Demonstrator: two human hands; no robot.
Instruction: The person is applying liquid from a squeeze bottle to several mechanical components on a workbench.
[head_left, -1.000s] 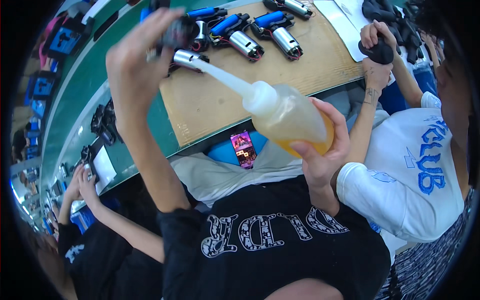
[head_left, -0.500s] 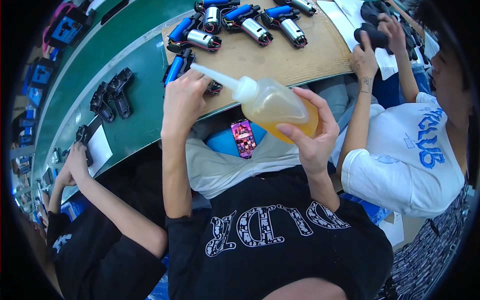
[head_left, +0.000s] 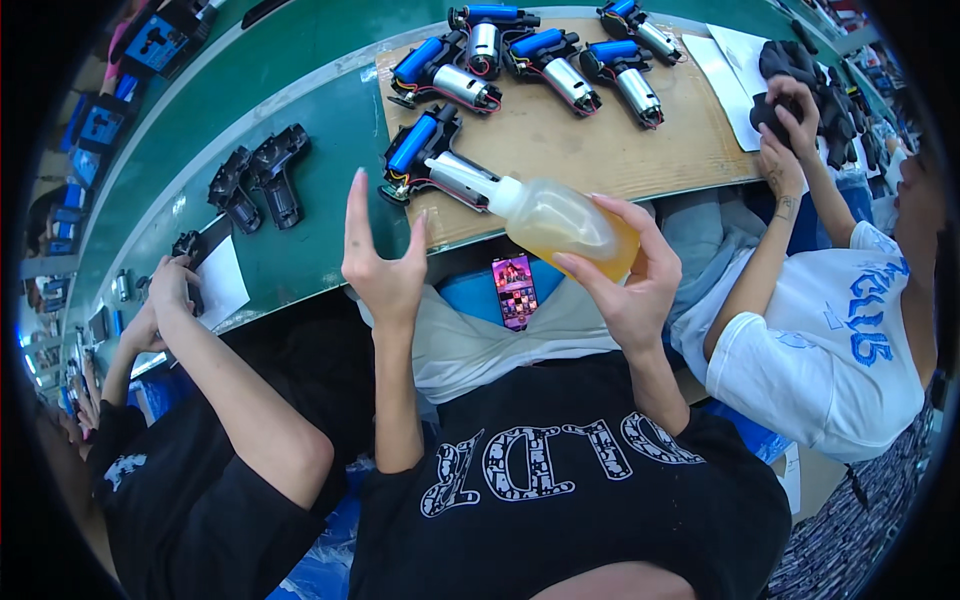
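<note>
My right hand [head_left: 640, 275] grips a translucent squeeze bottle [head_left: 565, 220] holding yellowish liquid. The bottle is tilted, and its long white nozzle points left, over the silver motor of the nearest motor-and-battery assembly [head_left: 418, 145]; whether it touches I cannot tell. That assembly has a blue cylindrical cell, a black frame and red wires, and rests at the left edge of the cardboard sheet [head_left: 650, 140]. Just in front of it, my left hand [head_left: 385, 270] is raised with thumb and index finger spread, holding nothing.
Several similar assemblies [head_left: 555, 70] lie farther back on the cardboard. Black housing shells [head_left: 280, 175] sit left on the green table [head_left: 330, 130]. A lit phone [head_left: 514, 290] rests on my lap. Co-workers sit close on both sides; the right one handles a black part [head_left: 770, 115].
My left hand has let go of the nearest assembly and drawn back toward me, its fingers now spread. The assembly shows more fully. The bottle stays in my right hand.
</note>
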